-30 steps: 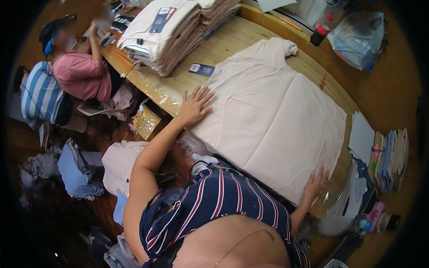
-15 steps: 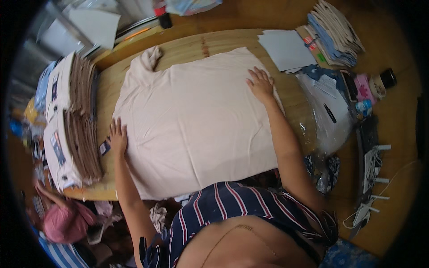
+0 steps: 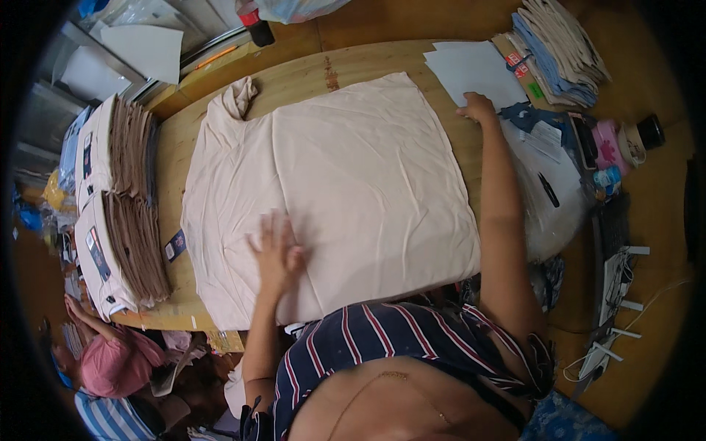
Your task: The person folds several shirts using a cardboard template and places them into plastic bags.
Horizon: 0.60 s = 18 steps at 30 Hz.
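A pale pink shirt (image 3: 353, 184) lies spread and slightly creased on the wooden table, with a bunched part (image 3: 237, 99) at its far left. Over its near middle is my left hand (image 3: 275, 253), fingers spread and a little blurred, holding nothing. My right hand (image 3: 480, 107) is off the garment at the far right, its fingers closed at the near edge of the white paper sheets (image 3: 474, 70). They appear to pinch a sheet there. A dark tag (image 3: 175, 245) sticks out beside the shirt's left edge.
Stacks of folded garments (image 3: 132, 235) stand along the table's left side, and another pile (image 3: 562, 51) lies far right. Clear plastic bags (image 3: 548, 213) with a black pen (image 3: 548, 189) lie right. A cola bottle (image 3: 254, 23) stands behind. A person in pink (image 3: 118, 360) is lower left.
My left hand has moved right from the shirt's left edge to its near middle. My right hand has left the shirt's far right and reached the paper sheets. Fresh creases show in the fabric.
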Available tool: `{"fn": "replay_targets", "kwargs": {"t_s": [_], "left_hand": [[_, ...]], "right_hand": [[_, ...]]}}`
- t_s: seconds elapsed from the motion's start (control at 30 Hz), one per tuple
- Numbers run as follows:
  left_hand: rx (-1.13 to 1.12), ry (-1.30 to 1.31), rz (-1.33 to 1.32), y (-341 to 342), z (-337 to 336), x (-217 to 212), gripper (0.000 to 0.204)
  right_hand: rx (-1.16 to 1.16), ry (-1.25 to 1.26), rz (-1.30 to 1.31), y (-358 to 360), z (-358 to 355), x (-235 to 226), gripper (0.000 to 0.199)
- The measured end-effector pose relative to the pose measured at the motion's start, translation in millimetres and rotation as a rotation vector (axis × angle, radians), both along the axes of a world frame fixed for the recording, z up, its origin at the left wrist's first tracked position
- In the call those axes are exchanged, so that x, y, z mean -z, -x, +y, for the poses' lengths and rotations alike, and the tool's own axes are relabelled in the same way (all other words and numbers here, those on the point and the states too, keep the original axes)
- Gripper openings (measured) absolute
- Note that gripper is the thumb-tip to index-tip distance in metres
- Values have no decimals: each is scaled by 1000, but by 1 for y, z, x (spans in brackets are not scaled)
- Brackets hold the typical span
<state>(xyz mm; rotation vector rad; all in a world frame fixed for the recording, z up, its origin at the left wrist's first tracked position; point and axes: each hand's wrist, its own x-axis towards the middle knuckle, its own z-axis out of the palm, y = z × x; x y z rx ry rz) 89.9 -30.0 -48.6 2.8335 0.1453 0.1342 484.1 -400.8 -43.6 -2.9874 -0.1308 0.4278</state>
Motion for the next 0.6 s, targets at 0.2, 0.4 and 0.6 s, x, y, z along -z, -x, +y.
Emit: {"fn": "replay_targets", "kwargs": {"t_s": [0.2,0.4,0.6], "left_hand": [[277,57,52,29,-81,-11,56],[-71,18,3,76,-45,3,54],[-380,-124,82,133,5,14,50]], "right_hand": [[-42,173,-307,5,13,-7,21],[-64,233,-497,26,11,-9,21],[-100,40,-342,28,-9,-14,19]]}}
